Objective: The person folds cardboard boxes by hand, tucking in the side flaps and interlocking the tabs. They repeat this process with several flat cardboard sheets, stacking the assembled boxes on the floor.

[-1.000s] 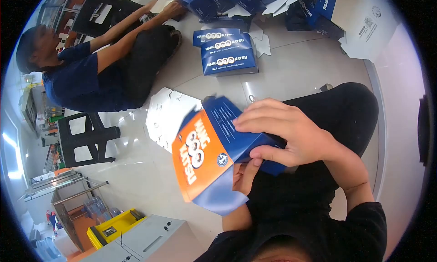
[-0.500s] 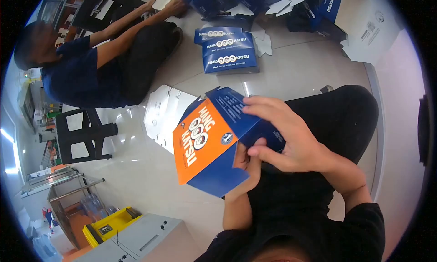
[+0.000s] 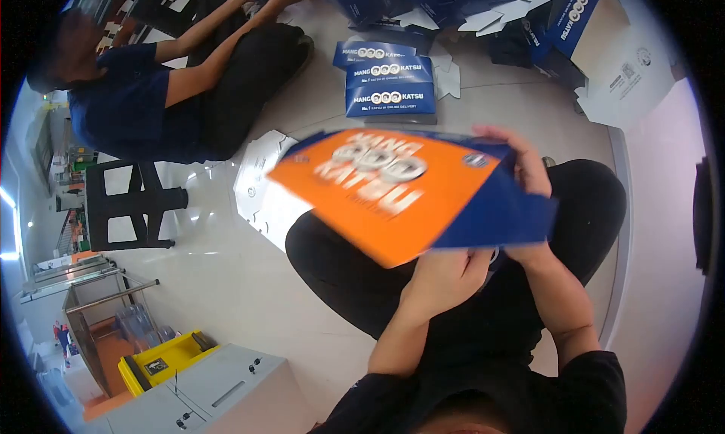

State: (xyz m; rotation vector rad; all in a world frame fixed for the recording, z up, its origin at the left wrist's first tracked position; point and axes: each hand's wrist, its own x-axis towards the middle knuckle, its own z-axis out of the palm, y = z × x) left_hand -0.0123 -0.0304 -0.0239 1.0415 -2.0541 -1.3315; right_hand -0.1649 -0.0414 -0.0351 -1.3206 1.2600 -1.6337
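Note:
A takeaway food box (image 3: 445, 185) with an orange top and blue sides is held tilted above my lap, blurred by motion. Its orange face, printed with "MANG KATSU", is turned toward me. My left hand (image 3: 447, 281) grips the near edge from below, its fingertips partly hidden by the blue side. Around the right end curls my right hand (image 3: 529, 170); the blue flap covers part of that hand. Flat white box blanks (image 3: 260, 189) lie on the floor beyond my knee.
Folded blue boxes (image 3: 389, 100) are stacked ahead on the floor, with more piled behind. A large open carton (image 3: 615, 79) stands at the far right. At left a person (image 3: 128, 109) sits handling a box, near a black stool (image 3: 132, 204). A yellow bin (image 3: 166, 362) stands lower left.
The box has swung to the right and turned, so its orange face now spreads wide toward me. Both hands have moved with it. The seated person now has a blue box in hand.

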